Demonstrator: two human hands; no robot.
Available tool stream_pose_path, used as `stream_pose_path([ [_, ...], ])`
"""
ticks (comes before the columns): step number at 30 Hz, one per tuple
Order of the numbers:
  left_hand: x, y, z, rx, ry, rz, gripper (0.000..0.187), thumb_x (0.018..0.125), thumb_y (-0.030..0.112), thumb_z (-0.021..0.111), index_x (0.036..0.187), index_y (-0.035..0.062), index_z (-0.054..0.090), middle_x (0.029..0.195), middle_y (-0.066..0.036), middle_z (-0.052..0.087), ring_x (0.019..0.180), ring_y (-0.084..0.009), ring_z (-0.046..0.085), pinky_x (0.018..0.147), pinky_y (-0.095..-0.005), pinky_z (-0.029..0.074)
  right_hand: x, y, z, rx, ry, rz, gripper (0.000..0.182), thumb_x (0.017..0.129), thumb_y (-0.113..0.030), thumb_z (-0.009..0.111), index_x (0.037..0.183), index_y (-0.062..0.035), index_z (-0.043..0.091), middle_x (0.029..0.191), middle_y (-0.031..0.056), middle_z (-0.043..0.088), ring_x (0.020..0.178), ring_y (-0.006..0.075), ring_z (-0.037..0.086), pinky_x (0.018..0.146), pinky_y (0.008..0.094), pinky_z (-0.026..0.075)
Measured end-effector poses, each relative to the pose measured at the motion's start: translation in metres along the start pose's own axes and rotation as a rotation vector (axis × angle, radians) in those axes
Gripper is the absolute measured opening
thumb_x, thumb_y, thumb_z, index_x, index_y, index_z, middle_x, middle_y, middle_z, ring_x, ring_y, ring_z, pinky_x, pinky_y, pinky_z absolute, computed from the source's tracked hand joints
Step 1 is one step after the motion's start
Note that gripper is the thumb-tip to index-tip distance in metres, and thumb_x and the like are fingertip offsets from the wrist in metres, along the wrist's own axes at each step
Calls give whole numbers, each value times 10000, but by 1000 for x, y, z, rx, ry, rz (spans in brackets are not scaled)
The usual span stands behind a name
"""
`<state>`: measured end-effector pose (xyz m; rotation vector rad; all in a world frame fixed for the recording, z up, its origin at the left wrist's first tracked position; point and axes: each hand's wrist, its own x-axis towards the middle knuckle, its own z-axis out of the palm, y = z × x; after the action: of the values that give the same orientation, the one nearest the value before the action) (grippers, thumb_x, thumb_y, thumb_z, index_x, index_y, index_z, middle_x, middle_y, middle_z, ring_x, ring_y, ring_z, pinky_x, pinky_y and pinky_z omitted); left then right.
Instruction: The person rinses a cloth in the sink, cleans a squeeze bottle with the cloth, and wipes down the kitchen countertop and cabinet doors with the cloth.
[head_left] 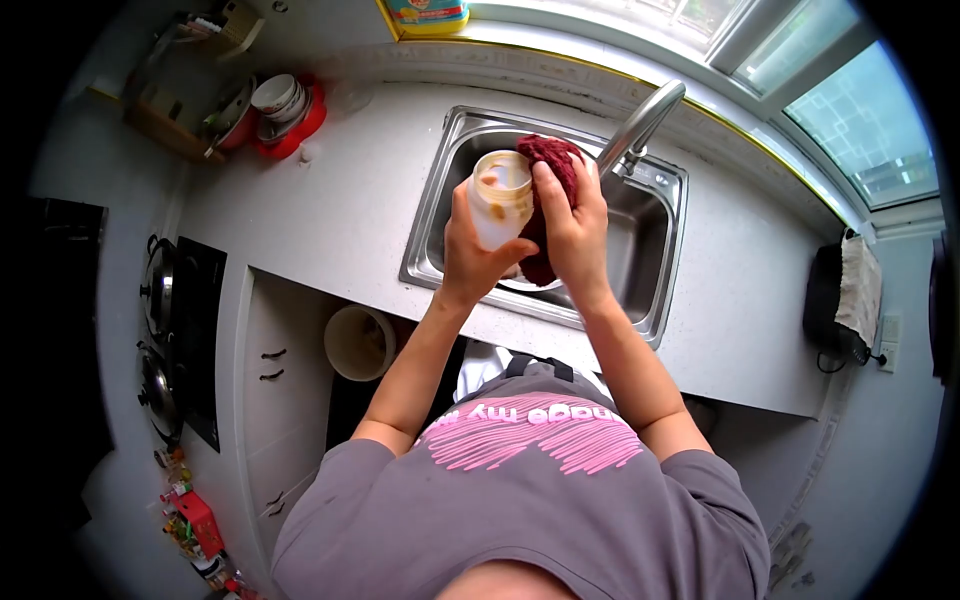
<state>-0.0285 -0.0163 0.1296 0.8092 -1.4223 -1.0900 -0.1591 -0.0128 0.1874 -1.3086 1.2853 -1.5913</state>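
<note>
Over the steel sink, my left hand is wrapped round a translucent white jar. The jar has an open mouth tilted up and away from me, with brownish marks near its rim. My right hand grips a dark red cloth against the jar's right side. Part of the cloth hangs down between my hands. A pale rim shows in the sink below the cloth; the rest of that thing is hidden.
A curved faucet rises behind the sink at the right. Stacked bowls stand in a red basin at the back left. A bin sits below the counter. A black appliance is at the far right.
</note>
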Motion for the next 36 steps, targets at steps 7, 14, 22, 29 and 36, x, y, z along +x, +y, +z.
stream_pose_path([
  [7,9,11,-9,-114,-208,-20,779,692,319,837,1278,16,422,1132,-69,553,1045,-163,555,899,-297,457,44,-6,-17,170,-388,234,322,877,-242,594,1011,44,659,974,108,640,872,168,608,796,272,470],
  [14,9,8,-4,-206,-46,-116,835,732,440,723,1335,15,332,1196,-109,490,1102,-194,503,937,-326,424,66,6,3,225,-461,401,318,877,-270,591,946,22,698,823,52,668,731,88,591,684,233,485],
  [22,21,22,3,-94,248,52,691,740,401,722,1226,33,397,1118,-96,502,1030,-182,508,902,-325,421,35,23,14,-18,-181,121,401,873,-340,549,970,23,690,1039,177,637,916,261,628,828,332,476],
  [29,31,14,-2,-111,396,70,653,771,344,696,1240,22,376,1149,-115,483,1040,-195,508,917,-345,423,-13,22,7,-348,-58,3,429,893,-342,540,1043,52,617,1215,272,486,1095,417,501,944,443,414],
  [36,18,10,19,15,322,25,708,774,282,710,1286,17,299,1224,-147,437,1109,-232,484,969,-367,403,18,-4,6,-271,32,-135,338,891,-294,525,1024,-12,654,1187,271,502,1100,405,500,926,443,416],
])
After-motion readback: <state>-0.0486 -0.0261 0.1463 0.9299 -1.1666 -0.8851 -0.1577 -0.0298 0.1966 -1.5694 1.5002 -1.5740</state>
